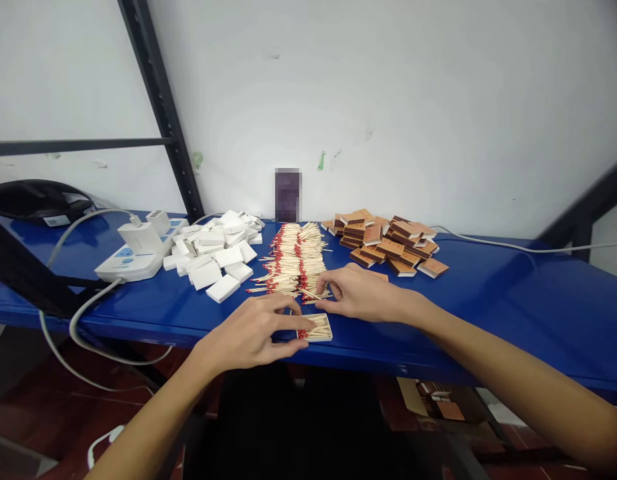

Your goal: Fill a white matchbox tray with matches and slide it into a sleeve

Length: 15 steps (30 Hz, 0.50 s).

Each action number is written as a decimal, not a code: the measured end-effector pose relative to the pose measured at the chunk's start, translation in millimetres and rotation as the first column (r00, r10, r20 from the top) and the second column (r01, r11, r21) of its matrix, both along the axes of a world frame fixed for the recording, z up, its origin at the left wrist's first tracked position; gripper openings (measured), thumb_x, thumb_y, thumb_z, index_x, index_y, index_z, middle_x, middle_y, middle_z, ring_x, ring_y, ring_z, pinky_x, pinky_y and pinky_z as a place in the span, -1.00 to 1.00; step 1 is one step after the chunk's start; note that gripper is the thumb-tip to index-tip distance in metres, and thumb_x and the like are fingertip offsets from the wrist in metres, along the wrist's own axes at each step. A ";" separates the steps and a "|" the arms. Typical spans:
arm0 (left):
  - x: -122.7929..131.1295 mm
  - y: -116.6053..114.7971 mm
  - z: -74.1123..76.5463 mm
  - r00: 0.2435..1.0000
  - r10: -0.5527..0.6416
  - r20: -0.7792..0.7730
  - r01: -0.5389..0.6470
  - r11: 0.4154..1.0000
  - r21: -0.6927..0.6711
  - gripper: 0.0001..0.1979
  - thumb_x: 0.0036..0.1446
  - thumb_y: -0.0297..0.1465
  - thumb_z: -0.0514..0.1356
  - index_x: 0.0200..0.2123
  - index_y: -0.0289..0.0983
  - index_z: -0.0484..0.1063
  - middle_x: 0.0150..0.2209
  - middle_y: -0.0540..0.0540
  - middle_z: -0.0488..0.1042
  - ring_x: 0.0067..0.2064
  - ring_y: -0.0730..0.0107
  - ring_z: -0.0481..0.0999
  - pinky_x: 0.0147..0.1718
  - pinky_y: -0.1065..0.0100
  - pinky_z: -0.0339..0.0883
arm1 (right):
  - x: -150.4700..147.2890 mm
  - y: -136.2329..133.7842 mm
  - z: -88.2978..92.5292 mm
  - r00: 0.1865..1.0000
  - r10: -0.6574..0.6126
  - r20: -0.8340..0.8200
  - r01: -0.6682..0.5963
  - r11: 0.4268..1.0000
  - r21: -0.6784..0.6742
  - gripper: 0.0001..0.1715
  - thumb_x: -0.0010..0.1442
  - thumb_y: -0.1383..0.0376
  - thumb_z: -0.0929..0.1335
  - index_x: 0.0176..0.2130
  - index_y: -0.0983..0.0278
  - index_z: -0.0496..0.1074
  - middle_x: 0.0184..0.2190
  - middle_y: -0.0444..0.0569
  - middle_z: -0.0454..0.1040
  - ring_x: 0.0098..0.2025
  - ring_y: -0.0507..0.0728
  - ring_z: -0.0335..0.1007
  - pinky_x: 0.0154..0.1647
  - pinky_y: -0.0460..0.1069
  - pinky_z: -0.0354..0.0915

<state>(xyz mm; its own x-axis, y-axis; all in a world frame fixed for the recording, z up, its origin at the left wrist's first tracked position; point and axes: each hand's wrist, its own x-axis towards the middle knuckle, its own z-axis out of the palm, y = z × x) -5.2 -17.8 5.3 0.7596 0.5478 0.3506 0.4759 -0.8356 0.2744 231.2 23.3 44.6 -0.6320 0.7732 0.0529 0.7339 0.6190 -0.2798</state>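
Observation:
A small white matchbox tray [324, 329] with red-tipped matches in it lies near the front edge of the blue table. The fingers and thumb of my left hand [261, 330] close around its left end, with a fingertip over the matches inside. Just beyond the tray, my right hand [361, 291] pinches a few matches at the near edge of a big heap of loose matches [313, 257]. The heap lies in two rows with red heads. How many matches the right fingers hold is hard to make out.
White inner trays [213, 250] are piled left of the matches, brown matchbox sleeves [388, 243] to the right. A power strip [138, 257] with chargers and cables sits at the left by a black shelf post [163, 107]. Behind the heap, a pixelated dark rectangle [288, 195] stands against the wall.

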 end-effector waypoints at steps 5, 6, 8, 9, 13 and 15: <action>1.2 0.5 -0.4 1.000 0.009 0.026 -0.009 1.000 -0.009 -0.74 0.29 -0.26 0.18 -0.01 -0.16 0.51 -0.11 -0.09 0.51 -0.13 0.33 0.52 -0.14 0.33 0.35 | 1.9 4.1 -3.7 0.999 -0.007 -0.039 0.007 1.000 0.013 -0.82 0.21 0.28 0.31 -0.34 0.26 0.51 -0.60 -0.16 0.36 -0.53 0.00 0.20 -0.45 -0.08 0.00; 1.4 0.5 -0.8 0.999 0.016 0.032 -0.016 1.000 -0.009 -0.73 0.28 -0.26 0.18 0.01 -0.17 0.50 -0.12 -0.09 0.52 -0.13 0.32 0.52 -0.13 0.33 0.35 | 4.5 4.5 -3.4 0.999 -0.016 -0.048 0.017 1.000 0.010 -0.82 0.21 0.28 0.31 -0.34 0.26 0.51 -0.60 -0.17 0.34 -0.54 0.00 0.18 -0.46 -0.08 -0.01; 1.7 0.1 -1.6 0.998 0.044 0.040 -0.044 0.999 -0.009 -0.70 0.26 -0.24 0.20 0.02 -0.18 0.46 -0.13 -0.09 0.52 -0.13 0.30 0.52 -0.14 0.32 0.34 | 10.2 2.8 -1.5 0.996 -0.032 -0.081 0.032 0.999 0.002 -0.82 0.20 0.26 0.32 -0.35 0.28 0.49 -0.62 -0.19 0.31 -0.56 -0.02 0.15 -0.48 -0.08 -0.01; 1.8 -0.3 -1.7 0.997 0.067 0.040 -0.067 0.998 -0.012 -0.70 0.25 -0.23 0.22 0.01 -0.20 0.44 -0.14 -0.08 0.52 -0.14 0.30 0.51 -0.15 0.32 0.34 | 12.8 0.6 -0.3 0.994 -0.029 -0.105 0.028 1.000 -0.012 -0.82 0.20 0.25 0.33 -0.36 0.29 0.49 -0.63 -0.21 0.29 -0.57 -0.02 0.14 -0.48 -0.08 -0.01; 2.0 -2.9 -0.3 0.988 0.154 0.024 -0.153 0.987 -0.039 -0.70 0.17 -0.21 0.28 -0.12 -0.23 0.36 -0.19 -0.05 0.51 -0.21 0.31 0.48 -0.24 0.32 0.31 | 15.6 -13.7 2.3 0.980 0.103 -0.171 -0.131 0.978 -0.165 -0.83 0.19 0.23 0.36 -0.35 0.28 0.49 -0.65 -0.26 0.22 -0.60 -0.05 0.11 -0.51 -0.10 0.01; 2.0 -3.6 0.4 0.987 0.158 0.025 -0.157 0.987 -0.045 -0.69 0.15 -0.22 0.29 -0.11 -0.22 0.34 -0.18 -0.04 0.51 -0.21 0.31 0.48 -0.25 0.33 0.30 | 13.5 -19.1 1.6 0.969 0.175 -0.171 -0.210 0.955 -0.209 -0.85 0.19 0.24 0.37 -0.33 0.28 0.49 -0.66 -0.29 0.19 -0.61 -0.07 0.10 -0.50 -0.11 0.03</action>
<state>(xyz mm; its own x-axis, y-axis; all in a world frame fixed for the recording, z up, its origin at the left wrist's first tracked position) -3.3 -21.4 5.6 0.6527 0.6747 0.3446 0.5919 -0.7380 0.3241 244.7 4.2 46.2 -0.7680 0.6404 -0.0027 0.5462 0.6529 -0.5248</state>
